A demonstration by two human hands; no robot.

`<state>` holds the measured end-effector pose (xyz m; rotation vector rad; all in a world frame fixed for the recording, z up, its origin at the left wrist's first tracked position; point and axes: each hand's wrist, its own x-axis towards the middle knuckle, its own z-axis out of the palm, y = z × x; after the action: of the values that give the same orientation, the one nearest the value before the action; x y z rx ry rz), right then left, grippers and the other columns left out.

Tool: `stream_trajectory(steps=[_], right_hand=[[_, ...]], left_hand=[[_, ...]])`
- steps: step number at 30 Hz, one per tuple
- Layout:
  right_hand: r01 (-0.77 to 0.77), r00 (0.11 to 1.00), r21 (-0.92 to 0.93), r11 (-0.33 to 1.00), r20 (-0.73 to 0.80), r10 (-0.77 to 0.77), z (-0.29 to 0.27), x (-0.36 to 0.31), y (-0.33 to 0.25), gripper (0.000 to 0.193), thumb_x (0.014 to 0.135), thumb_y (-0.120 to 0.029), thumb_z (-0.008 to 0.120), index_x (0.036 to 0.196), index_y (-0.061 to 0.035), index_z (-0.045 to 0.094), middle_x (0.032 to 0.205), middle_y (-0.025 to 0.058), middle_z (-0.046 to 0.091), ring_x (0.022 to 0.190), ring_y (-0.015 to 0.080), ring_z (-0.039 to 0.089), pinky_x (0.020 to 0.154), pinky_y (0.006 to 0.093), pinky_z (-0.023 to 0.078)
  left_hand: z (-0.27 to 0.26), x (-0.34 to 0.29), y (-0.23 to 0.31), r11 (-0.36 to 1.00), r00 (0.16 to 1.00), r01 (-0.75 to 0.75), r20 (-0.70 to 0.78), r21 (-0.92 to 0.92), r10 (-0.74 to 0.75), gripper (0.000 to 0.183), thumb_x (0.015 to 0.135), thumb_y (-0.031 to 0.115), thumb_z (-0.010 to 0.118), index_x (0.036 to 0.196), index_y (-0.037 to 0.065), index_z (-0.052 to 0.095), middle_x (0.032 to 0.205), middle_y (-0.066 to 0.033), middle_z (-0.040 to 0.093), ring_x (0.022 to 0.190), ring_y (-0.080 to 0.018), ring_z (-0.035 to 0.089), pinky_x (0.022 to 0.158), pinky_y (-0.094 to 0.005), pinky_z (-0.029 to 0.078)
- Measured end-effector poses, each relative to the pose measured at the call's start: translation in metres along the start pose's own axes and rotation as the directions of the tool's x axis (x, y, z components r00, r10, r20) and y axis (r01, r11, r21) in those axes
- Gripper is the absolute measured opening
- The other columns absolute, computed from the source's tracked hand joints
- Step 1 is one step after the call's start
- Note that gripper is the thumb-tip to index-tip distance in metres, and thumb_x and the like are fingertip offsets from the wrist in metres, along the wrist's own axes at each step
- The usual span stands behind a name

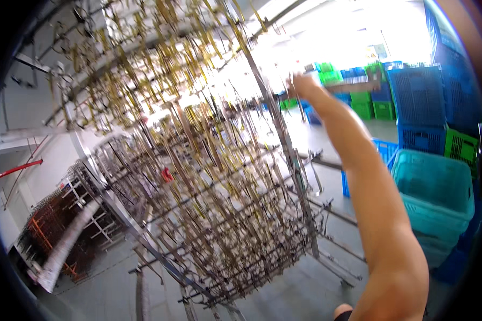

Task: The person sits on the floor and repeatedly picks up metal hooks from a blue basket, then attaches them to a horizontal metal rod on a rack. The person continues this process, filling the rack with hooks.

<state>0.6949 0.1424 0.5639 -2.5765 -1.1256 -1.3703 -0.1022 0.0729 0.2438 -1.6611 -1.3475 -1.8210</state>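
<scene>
My right arm [372, 198] reaches up from the lower right toward a tall metal rack [284, 134]. At its end, my right hand [305, 85] is raised beside the rack's right upright, close to a side bar [353, 86]. Glare and motion blur hide its fingers, so I cannot tell whether it grips anything. Rows of thin metal hooks [198, 144] fill the rack, yellowish in the upper part and greyer lower down. Among them a small red piece [167, 175] stands out. My left hand is out of view.
Several blue crates [418, 96] are stacked at the right, with green crates [361, 108] farther back. An open teal bin [434, 184] stands near my arm. Short bars [340, 214] jut from the rack's right side. More racks [48, 230] stand at the left, below a red pipe [16, 170].
</scene>
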Motion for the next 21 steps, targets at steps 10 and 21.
stream_trajectory(steps=[10, 21], right_hand=[[0.172, 0.647, 0.717, 0.675, -0.599, 0.471, 0.103, -0.367, -0.103, 0.017, 0.081, -0.006, 0.059, 0.096, 0.0001, 0.053, 0.082, 0.0110, 0.046, 0.073, 0.0244, 0.046, 0.064, 0.0355, 0.039], [-0.788, 0.541, 0.557, -0.263, 0.830, 0.134, 0.310, -0.526, -0.303, 0.059, 0.087, -0.027, 0.058, 0.135, -0.0091, 0.030, 0.071, 0.0099, 0.057, 0.050, 0.0165, 0.054, 0.041, 0.0312, 0.044]], left_hand=[[0.088, -0.272, 0.077, 0.732, 0.628, 0.451, 0.765, -0.510, 0.146, 0.023, 0.088, 0.015, 0.057, 0.101, 0.000, 0.045, 0.078, -0.0076, 0.051, 0.075, -0.0152, 0.051, 0.072, -0.0285, 0.043], [0.256, -0.377, -0.031, 0.178, 0.076, 0.984, 0.852, 0.020, -0.518, 0.011, 0.084, 0.016, 0.053, 0.078, 0.008, 0.051, 0.066, -0.0047, 0.054, 0.055, -0.0130, 0.052, 0.049, -0.0273, 0.041]])
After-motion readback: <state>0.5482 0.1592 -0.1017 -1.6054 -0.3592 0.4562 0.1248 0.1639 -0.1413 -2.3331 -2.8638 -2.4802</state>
